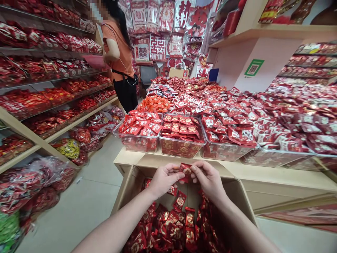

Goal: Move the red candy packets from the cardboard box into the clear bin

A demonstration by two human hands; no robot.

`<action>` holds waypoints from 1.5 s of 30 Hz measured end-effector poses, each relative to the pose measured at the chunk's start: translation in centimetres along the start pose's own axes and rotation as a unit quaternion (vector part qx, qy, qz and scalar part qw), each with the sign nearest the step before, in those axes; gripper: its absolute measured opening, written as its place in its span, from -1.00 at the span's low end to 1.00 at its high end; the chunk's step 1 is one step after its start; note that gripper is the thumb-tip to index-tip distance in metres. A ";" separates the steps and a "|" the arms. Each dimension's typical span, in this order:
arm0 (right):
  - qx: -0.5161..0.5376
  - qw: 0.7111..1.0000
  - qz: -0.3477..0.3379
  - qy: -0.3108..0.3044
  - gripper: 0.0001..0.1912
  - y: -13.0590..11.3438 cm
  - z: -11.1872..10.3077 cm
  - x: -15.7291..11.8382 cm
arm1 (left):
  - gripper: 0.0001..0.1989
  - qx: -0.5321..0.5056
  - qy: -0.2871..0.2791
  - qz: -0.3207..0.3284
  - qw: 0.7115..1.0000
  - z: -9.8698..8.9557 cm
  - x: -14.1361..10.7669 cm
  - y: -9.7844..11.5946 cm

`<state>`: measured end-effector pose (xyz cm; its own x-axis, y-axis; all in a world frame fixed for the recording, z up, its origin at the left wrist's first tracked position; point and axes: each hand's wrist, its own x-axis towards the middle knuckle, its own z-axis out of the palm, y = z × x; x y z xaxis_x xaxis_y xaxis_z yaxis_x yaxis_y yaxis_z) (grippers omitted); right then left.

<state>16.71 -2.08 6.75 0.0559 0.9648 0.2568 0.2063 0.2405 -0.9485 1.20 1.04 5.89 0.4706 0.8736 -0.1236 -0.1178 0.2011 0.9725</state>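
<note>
Both my hands meet above an open cardboard box [247, 200]. My left hand [165, 177] pinches the left side of a small red-and-gold candy packet [185, 169]. The packet's right side is pinched by my right hand [207, 177]. Below them, many similar red packets [173, 225] lie loose in the box, some heaped and some flat on the bottom. Just beyond my hands stands a clear plastic bin [181, 146] with red-and-gold packets in neat rows.
A bin of brighter red packets [139, 140] and another of dark red packets [226, 149] flank it on the wooden counter [273, 174]. Shelves of red packets [52, 66] line the left, with plastic bags [44, 172] on the floor. A person in orange [119, 52] stands in the aisle.
</note>
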 end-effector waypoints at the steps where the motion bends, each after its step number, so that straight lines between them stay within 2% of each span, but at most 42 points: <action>1: -0.028 0.998 -0.051 0.007 -0.91 -0.1 0.0 -0.1 | -0.70 -0.017 0.010 0.011 1.000 0.0 -0.1 0.2; 3: -0.090 0.983 -0.160 0.012 -0.93 -0.3 -0.1 -0.3 | -0.71 -0.098 0.012 0.026 0.995 0.0 -0.2 0.8; 5: -0.131 0.964 -0.230 -0.004 -0.87 -0.3 -0.1 -0.3 | -0.72 -0.191 0.000 0.025 0.981 0.0 -0.4 1.3; 8: -0.143 0.958 -0.244 -0.044 -0.82 -0.1 0.0 -0.4 | -0.69 -0.226 0.008 0.036 0.974 0.0 -0.3 1.6; 10: -0.115 0.970 -0.209 -0.054 -0.82 0.1 0.3 -0.6 | -0.61 -0.201 0.022 0.062 0.977 0.0 -0.1 1.5; 13: 0.015 0.995 -0.090 -0.041 -0.74 0.6 1.0 -0.6 | -0.52 -0.165 0.022 0.101 0.981 0.2 0.0 1.1; 16: 0.136 0.990 0.013 -0.030 -0.72 1.2 1.6 -0.4 | -0.51 -0.119 0.020 0.121 0.985 0.4 -0.1 0.9; 19: 0.173 0.983 0.043 -0.034 -0.70 1.4 1.7 -0.2 | -0.55 -0.076 0.025 0.136 0.987 0.4 -0.3 0.8; 22: 0.199 0.977 0.064 -0.047 -0.64 1.2 1.4 -0.1 | -0.52 -0.077 0.016 0.137 0.988 0.3 -0.3 0.9; 26: 0.235 0.966 0.101 -0.039 -0.62 0.7 1.2 -0.2 | -0.43 -0.123 0.017 0.083 0.989 0.2 0.0 1.0; 30: 0.239 0.965 0.110 -0.022 -0.64 0.3 1.1 -0.2 | -0.46 -0.125 0.008 0.060 0.990 0.1 0.1 1.0; 32: 0.201 0.974 0.104 -0.025 -0.72 0.3 0.8 -0.1 | -0.52 -0.095 0.014 0.089 0.991 -0.2 0.1 1.2; 33: 0.164 0.979 0.106 -0.054 -0.78 0.5 0.7 -0.1 | -0.57 -0.072 0.028 0.113 0.991 -0.4 0.1 1.3; 35: 0.049 0.976 0.113 -0.177 -0.88 1.3 0.7 -0.4 | -0.65 -0.039 0.060 0.155 0.985 -1.0 0.2 1.6; 36: -0.031 0.961 0.108 -0.252 -0.90 2.1 0.9 -0.8 | -0.66 -0.036 0.071 0.165 0.983 -1.2 0.2 1.8; 37: -0.128 0.934 0.091 -0.322 -0.91 3.2 1.3 -1.3 | -0.65 -0.040 0.074 0.166 0.983 -1.5 0.3 1.9; 39: -0.322 0.856 0.034 -0.403 -0.79 5.8 2.6 -2.7 | -0.62 -0.059 0.061 0.154 0.984 -1.7 0.3 2.1; 40: -0.408 0.812 0.005 -0.417 -0.68 7.2 3.5 -3.6 | -0.62 -0.059 0.050 0.147 0.986 -1.6 0.2 2.1; 42: -0.486 0.771 -0.014 -0.411 -0.63 9.7 5.3 -5.5 | -0.65 -0.016 0.011 0.130 0.991 -1.4 -0.1 2.0; 44: -0.512 0.766 -0.026 -0.388 -0.71 11.5 6.8 -6.9 | -0.67 0.096 -0.063 0.103 0.988 -1.2 -0.5 1.5; 45: -0.519 0.767 -0.040 -0.374 -0.73 12.1 7.2 -7.4 | -0.66 0.175 -0.108 0.087 0.975 -1.1 -0.8 1.1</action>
<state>11.71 -5.50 -7.95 -0.4946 0.8354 -0.2398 0.8684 0.4634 -0.1765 -0.29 1.06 6.82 0.6478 0.7597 0.0570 0.0750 -0.1381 0.9876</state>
